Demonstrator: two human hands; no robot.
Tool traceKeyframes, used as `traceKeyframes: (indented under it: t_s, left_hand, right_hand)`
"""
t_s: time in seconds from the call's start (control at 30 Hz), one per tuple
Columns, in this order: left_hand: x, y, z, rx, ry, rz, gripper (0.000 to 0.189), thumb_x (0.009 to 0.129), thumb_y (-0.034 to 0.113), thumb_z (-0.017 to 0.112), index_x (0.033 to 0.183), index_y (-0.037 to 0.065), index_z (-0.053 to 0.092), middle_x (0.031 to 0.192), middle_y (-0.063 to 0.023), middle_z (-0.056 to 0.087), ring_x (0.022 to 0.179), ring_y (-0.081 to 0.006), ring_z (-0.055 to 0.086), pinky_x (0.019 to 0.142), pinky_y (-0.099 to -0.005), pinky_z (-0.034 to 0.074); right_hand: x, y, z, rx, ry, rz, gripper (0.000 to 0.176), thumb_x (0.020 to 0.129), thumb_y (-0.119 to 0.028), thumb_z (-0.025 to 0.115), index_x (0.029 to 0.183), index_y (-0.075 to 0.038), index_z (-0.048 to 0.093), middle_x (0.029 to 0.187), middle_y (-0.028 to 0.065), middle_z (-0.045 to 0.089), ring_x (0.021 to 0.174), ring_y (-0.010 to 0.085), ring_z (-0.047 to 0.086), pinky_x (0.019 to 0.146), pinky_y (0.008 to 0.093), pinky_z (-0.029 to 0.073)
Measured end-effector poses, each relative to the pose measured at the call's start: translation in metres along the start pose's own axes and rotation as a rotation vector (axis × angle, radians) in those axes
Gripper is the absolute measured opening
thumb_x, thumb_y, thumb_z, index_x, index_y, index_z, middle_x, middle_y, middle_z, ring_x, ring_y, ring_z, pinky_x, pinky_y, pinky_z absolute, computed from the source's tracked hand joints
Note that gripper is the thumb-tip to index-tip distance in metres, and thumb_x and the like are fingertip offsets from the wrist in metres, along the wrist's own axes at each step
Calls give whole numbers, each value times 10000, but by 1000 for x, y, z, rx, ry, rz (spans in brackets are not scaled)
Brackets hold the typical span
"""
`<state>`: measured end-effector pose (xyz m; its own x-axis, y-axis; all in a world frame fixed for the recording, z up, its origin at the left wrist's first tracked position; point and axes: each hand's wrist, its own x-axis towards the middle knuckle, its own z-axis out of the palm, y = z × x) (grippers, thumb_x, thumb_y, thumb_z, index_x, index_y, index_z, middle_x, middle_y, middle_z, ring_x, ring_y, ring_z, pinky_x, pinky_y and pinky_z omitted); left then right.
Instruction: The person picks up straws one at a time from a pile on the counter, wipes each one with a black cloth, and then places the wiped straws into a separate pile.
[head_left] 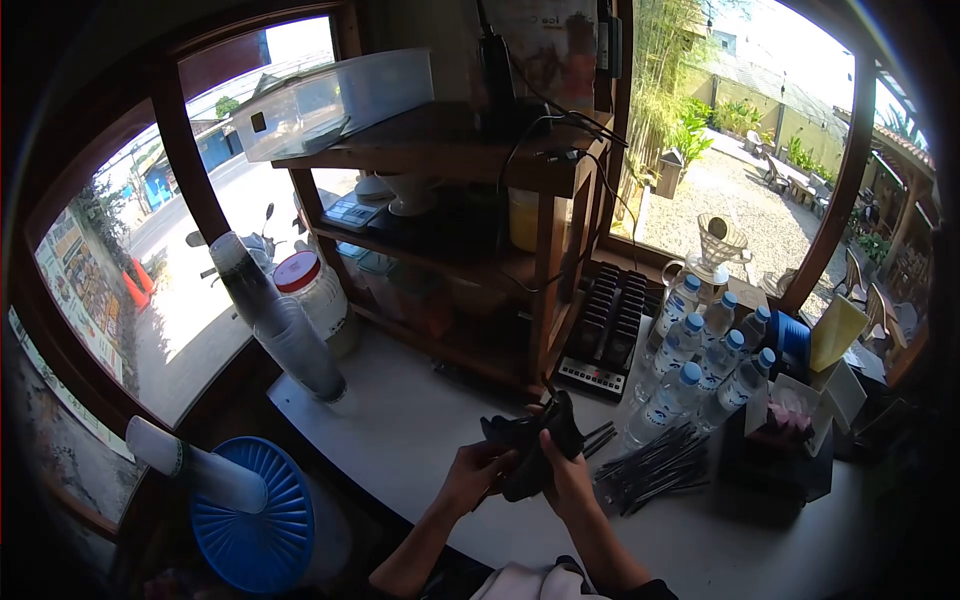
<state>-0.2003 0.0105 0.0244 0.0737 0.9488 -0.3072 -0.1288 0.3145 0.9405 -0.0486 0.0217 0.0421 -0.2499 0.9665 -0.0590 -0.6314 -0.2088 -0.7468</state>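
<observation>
My left hand (477, 476) and my right hand (566, 470) are held close together over the front part of the white table (390, 420). Between them is a crumpled black item (540, 435), perhaps a pouch or bag, gripped from both sides. Its exact kind I cannot make out. A few thin black sticks (598, 438) show just right of it. Beside my right hand lies a loose pile of black wrapped sticks (655, 470) on the table.
Several water bottles (690, 365) stand right of a black keyed device (605, 330). A wooden shelf (440, 150) rises behind. Stacked plastic cups (295, 345) and a red-lidded jar (310, 290) are at left. A blue lid (250, 545) sits lower left, a black box (775, 460) at right.
</observation>
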Motion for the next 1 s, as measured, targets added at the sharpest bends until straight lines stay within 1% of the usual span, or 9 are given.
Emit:
traceKeyframes:
  t_s: [0.13,0.17,0.3,0.43,0.53,0.6,0.67,0.87,1.0]
  left_hand:
    - [-17,-10,-8,41,-185,137,204,915,95,597,1079,-25,615,743,-6,590,560,-47,486,448,-209,335]
    - [-20,-11,-12,123,-214,162,195,924,90,584,1077,-28,612,733,-6,588,551,-56,483,448,-217,327]
    - [-31,-7,-34,75,-318,50,165,931,100,581,1031,-25,618,739,-20,594,551,-72,488,454,-217,333]
    - [-36,11,-41,-65,-92,135,155,935,111,572,1002,-22,616,767,-46,625,628,-116,588,521,-234,438]
    - [-28,10,-34,-202,109,334,144,939,112,558,991,-11,610,888,-100,655,860,-192,646,779,-297,497]
    - [-20,10,-16,-200,194,487,146,940,116,559,990,-12,607,951,-116,655,946,-201,629,885,-322,466]
    - [-19,15,-5,-220,169,505,141,941,119,559,994,-2,611,1044,-119,645,1024,-199,598,981,-344,413]
    - [-17,23,-15,-210,125,517,136,934,126,577,1007,19,617,1109,-105,632,1056,-194,591,991,-328,416]
    - [-15,20,-15,-70,249,654,108,938,126,565,990,49,622,1369,-151,428,1258,-236,433,1031,-395,367]
  right_hand:
    - [16,7,-8,231,-27,22,171,895,-147,631,979,-85,495,677,23,486,617,145,513,675,332,465]
    - [18,5,-8,279,-3,43,161,907,-164,612,866,-99,471,577,9,378,504,132,395,578,310,398]
    - [31,-16,-21,324,50,-108,275,948,-301,556,762,-117,470,561,-10,332,486,123,339,536,307,337]
    - [27,-43,-20,324,296,-447,286,963,-404,502,993,-120,516,763,26,522,695,130,535,690,300,474]
    - [5,-29,6,189,377,-286,360,962,-418,495,1124,-98,524,952,65,581,857,162,593,813,335,498]
    - [-2,-3,11,-37,89,-186,425,985,-406,449,1255,-78,478,1122,61,549,994,117,518,867,277,422]
    - [-6,23,12,-407,-130,-109,426,980,-386,479,1258,-64,470,1087,45,547,980,106,494,854,253,401]
    - [-15,43,22,-377,-181,140,215,919,-200,611,1061,-50,552,813,7,557,705,92,539,663,252,472]
    - [-13,29,26,-457,-190,163,187,912,-192,617,1020,-49,564,768,-2,547,683,83,523,622,247,453]
